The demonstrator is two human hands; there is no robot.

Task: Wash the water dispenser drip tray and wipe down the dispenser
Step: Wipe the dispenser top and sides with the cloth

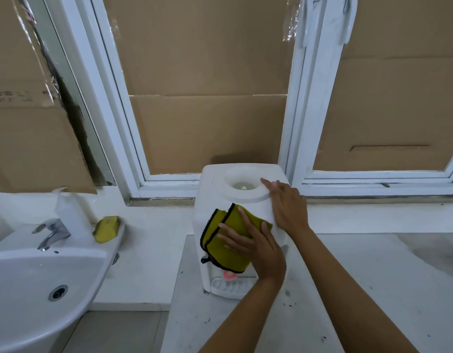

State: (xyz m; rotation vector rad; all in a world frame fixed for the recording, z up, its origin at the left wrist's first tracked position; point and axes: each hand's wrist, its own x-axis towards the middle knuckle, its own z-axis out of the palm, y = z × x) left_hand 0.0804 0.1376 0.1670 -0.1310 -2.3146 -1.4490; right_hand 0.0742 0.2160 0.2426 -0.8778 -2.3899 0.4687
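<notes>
A small white water dispenser (235, 225) stands on the pale bench (347, 289) below a cardboard-covered window (210, 98), with its drip tray (230, 287) seated at the base of its front, under a red tap (230, 274). The person's left hand (256, 248) reaches in from below, forearm angled up and leftward, and lies flat with straight, spread fingers (228, 229) pressing a folded yellow cloth (228, 240) with black edging against the dispenser's front face; the grip is released, not curled round the cloth. The right hand (287, 205) extends from the lower right, its palm and straight fingers resting on the dispenser's top right corner beside the round bottle well (243, 186), also released. To the left, a yellow sponge (107, 229) sits on the rim of a white sink (42, 284) near the tap (51, 231).
</notes>
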